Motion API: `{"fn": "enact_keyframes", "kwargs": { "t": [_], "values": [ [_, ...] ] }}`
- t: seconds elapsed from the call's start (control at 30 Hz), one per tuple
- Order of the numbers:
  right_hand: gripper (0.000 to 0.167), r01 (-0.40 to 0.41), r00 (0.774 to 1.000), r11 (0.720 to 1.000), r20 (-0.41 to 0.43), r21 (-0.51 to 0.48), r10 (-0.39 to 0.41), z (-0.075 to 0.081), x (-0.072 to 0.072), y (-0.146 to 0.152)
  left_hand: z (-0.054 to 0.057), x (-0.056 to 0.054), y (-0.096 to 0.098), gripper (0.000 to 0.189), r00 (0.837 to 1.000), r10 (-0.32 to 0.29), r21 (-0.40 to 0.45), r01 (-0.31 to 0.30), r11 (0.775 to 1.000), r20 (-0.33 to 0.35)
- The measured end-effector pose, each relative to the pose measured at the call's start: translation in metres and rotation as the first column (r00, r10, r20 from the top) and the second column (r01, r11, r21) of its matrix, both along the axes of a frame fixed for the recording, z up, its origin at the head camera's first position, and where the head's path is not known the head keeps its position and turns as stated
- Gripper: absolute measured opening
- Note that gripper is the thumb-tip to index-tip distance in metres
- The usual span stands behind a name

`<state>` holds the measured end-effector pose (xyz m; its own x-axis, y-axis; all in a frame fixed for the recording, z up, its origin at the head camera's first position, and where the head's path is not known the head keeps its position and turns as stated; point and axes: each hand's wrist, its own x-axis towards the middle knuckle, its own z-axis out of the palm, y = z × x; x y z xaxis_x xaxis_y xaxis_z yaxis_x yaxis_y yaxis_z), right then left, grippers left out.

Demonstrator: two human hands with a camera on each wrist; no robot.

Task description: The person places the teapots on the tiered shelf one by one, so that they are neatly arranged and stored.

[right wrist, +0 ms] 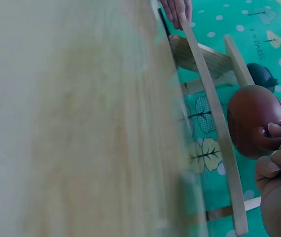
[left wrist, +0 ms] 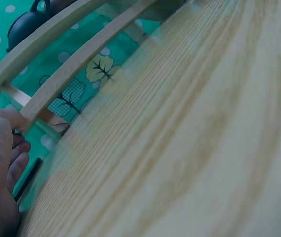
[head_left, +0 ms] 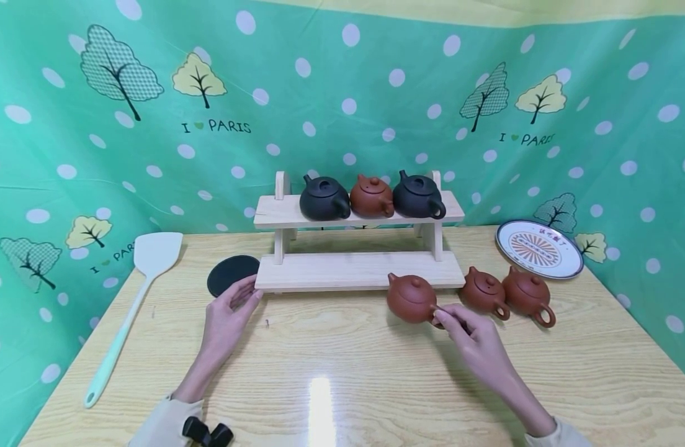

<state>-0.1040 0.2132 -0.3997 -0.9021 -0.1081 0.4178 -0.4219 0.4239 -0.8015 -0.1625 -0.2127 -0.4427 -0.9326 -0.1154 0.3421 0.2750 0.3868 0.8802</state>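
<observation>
My right hand (head_left: pixel 476 338) pinches the handle of a reddish-brown teapot (head_left: pixel 412 299). The pot hangs in front of the lower board's right part, and its round body shows large in the right wrist view. My left hand (head_left: pixel 231 316) grips the left end of the two-tier wooden shelf (head_left: pixel 342 271) at its lower board. In the left wrist view, the thumb (left wrist: pixel 5 118) lies at the board's front corner with the other fingers curled below. On the upper tier a brown teapot (head_left: pixel 370 197) sits between two black teapots, one left (head_left: pixel 322 198) and one right (head_left: pixel 417 196).
Two more brown teapots, one nearer (head_left: pixel 482 290) and one farther right (head_left: pixel 527 293), stand side by side right of the shelf. Behind them a patterned plate (head_left: pixel 540 249) leans near the cloth. A black disc (head_left: pixel 233 275) lies by my left fingers, and a pale green spatula (head_left: pixel 133 310) farther left.
</observation>
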Motion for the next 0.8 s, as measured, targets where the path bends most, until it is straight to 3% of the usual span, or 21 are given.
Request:
{"fn": "enact_keyframes", "kwargs": {
  "t": [0.8],
  "values": [
    [0.016,-0.053,0.998,0.999,0.018,-0.006,0.053,0.003,-0.028,-0.031,-0.002,-0.001,0.0,0.036,1.0,0.0,-0.005,0.0,1.0,-0.016]
  ]
}}
